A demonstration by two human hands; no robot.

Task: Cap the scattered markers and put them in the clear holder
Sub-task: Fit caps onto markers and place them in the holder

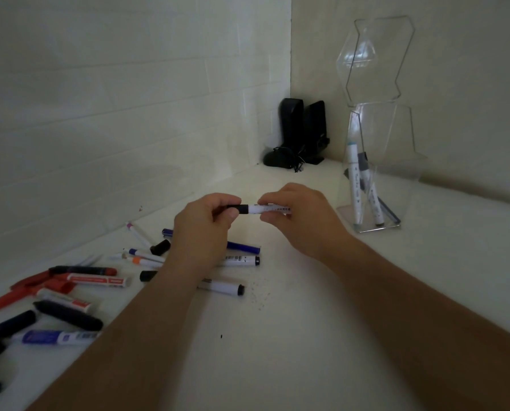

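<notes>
white marker (pixel 267 209) held level between the hands, long axis left-right, left hand (pixel 204 223) pinching its black cap end, right hand (pixel 299 216) gripping the barrel; clear holder (pixel 375 185) stands off to the right, nearer the right hand.

White table (pixel 292 336) bears scattered markers (pixel 93 280), clear holder (pixel 375 185), perhaps speakers (pixel 302 132).

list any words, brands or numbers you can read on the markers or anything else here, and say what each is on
No text here can be quoted.
Held marker, gripped by left hand and right hand: row of dark marks, too small.
Red-labelled marker: white print, blurred.
Blue-labelled marker: print blurred.
Barcode-like marks on the white marker: unreadable.
Markers in the clear holder: vertical print, too small.
</notes>
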